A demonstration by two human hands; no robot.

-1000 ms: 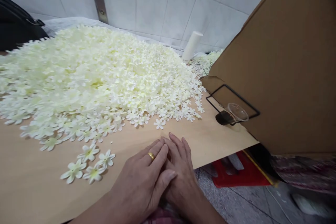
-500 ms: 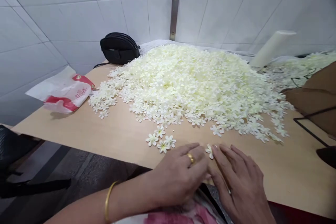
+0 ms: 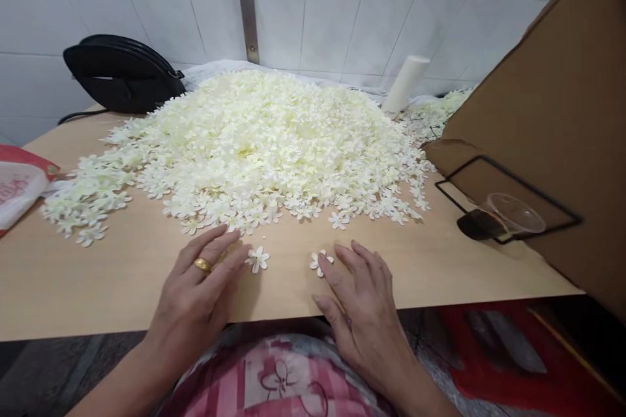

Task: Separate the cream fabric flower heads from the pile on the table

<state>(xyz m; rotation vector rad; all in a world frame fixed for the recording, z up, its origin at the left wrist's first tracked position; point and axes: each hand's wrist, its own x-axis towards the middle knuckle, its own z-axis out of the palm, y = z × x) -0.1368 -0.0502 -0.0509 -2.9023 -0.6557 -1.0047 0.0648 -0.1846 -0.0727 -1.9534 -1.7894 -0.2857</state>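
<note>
A large mound of small white artificial flower heads (image 3: pixel 274 137) spreads over the table in front of me. My left hand (image 3: pixel 200 283), a gold ring on one finger, rests low at the mound's front edge with its fingers stretched out. Just right of its fingertips lies a single flower head (image 3: pixel 258 259); whatever is under the palm is hidden. My right hand (image 3: pixel 364 306) is open with fingers spread. Its index fingertip touches another loose flower head (image 3: pixel 319 264), which lies flat on the wood.
A black bag (image 3: pixel 122 75) stands at the back left, with a red and white paper packet (image 3: pixel 22 182) at the left edge. To the right are a tall cardboard box (image 3: pixel 542 124), a black wire frame (image 3: pixel 531 186) and a clear plastic cup (image 3: pixel 516 212). A white roll (image 3: pixel 405 85) leans behind the mound.
My view has swung to the right. My hands have moved apart, the left one going over to the flower group on the left. The flower head between them now lies at my right index finger.
</note>
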